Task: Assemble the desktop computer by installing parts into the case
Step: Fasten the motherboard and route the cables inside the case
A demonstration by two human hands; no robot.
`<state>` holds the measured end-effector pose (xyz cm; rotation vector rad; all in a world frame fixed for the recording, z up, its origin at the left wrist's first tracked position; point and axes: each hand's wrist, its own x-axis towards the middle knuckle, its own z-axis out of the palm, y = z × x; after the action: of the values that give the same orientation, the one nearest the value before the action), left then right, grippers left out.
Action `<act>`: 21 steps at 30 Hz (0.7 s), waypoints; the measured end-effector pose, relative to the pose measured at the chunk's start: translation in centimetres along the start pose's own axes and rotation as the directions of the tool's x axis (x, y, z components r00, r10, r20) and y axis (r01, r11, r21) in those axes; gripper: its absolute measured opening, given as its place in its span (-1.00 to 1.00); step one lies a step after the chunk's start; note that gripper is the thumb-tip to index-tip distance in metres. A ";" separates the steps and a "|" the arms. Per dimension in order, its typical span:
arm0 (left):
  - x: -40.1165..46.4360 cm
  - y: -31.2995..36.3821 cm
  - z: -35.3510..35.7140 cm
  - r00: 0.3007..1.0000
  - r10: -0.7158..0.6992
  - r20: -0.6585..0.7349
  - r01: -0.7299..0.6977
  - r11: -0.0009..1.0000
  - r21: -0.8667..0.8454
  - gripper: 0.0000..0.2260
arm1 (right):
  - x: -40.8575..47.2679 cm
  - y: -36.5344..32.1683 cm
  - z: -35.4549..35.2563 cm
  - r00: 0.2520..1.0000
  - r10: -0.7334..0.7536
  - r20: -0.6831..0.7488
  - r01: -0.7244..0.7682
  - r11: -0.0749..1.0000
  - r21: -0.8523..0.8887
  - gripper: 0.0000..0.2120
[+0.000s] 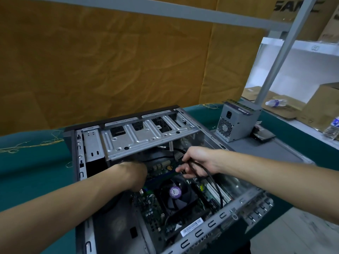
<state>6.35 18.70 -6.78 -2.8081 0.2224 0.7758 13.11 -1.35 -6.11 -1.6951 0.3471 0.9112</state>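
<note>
The open case (128,180) lies on the green counter (36,171) before me. My left hand (135,173) reaches under its drive bay, grip hidden. My right hand (196,162) pinches a black cable (214,182) above the fan (175,192). Farther back stands the power supply (236,121).

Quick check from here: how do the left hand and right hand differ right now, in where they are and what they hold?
The left hand reaches deep into the case under the drive cage, fingers hidden, so its grip cannot be told. The right hand sits higher and fully visible, pinching a black cable that trails toward the case's near edge. Both are bare and work above the motherboard, near the CPU fan.
</note>
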 end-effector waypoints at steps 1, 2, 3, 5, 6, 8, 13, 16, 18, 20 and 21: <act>0.2 -0.2 0.1 0.997 0.017 0.074 -0.019 0.999 0.028 -0.69 | 0.0 0.2 0.0 1.000 -0.015 -0.013 0.014 0.995 -0.095 -0.89; 0.4 -0.2 0.0 0.991 0.031 0.127 -0.039 0.997 0.059 -0.70 | -0.1 0.2 0.0 0.999 -0.041 -0.034 0.034 0.982 -0.187 -0.88; 0.5 -0.2 -0.1 0.986 0.035 0.163 -0.050 0.995 0.088 -0.71 | -0.4 0.2 -0.1 0.995 -0.078 -0.055 0.059 0.957 -0.286 -0.88; 0.8 -0.1 -0.2 0.979 0.019 0.203 -0.040 0.994 0.101 -0.70 | -1.2 0.2 -0.4 0.974 -0.213 -0.079 0.119 0.774 -0.621 -0.83; 1.0 0.1 -0.2 0.973 0.002 0.230 -0.026 0.995 0.101 -0.70 | -1.6 0.2 -0.7 0.954 -0.292 -0.072 0.125 0.602 -0.788 -0.74; 1.1 0.2 -0.1 0.955 -0.017 0.298 -0.021 0.992 0.124 -0.69 | -2.3 0.1 -1.2 0.903 -0.428 -0.033 0.136 0.358 -0.924 -0.60; 0.5 -0.6 0.0 0.976 -0.020 0.218 0.001 0.996 0.084 -0.71 | -2.8 0.2 0.0 0.752 -0.651 0.101 0.026 -0.123 -0.992 -0.90; -0.2 -0.1 0.5 0.992 0.006 0.129 -0.007 1.000 0.001 -0.68 | -2.1 0.3 1.2 0.678 -0.646 0.350 0.150 -0.344 -0.927 -0.77; -0.6 0.4 0.9 0.993 0.003 0.114 0.004 0.998 -0.057 -0.73 | -1.7 0.0 1.7 0.723 -0.515 0.461 0.311 -0.352 -0.883 -0.75; -0.9 0.5 1.0 0.991 -0.036 0.128 0.049 0.994 -0.096 -0.69 | -1.1 -0.8 1.8 0.784 -0.395 0.479 0.420 -0.232 -0.877 -0.79; -0.9 0.3 1.0 0.990 -0.045 0.135 0.060 0.992 -0.114 -0.65 | -0.7 -1.4 1.7 0.805 -0.369 0.465 0.430 -0.178 -0.885 -0.83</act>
<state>5.06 18.69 -7.22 -2.8436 0.0821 0.9893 12.86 0.53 -4.81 -2.8369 -1.3156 0.6119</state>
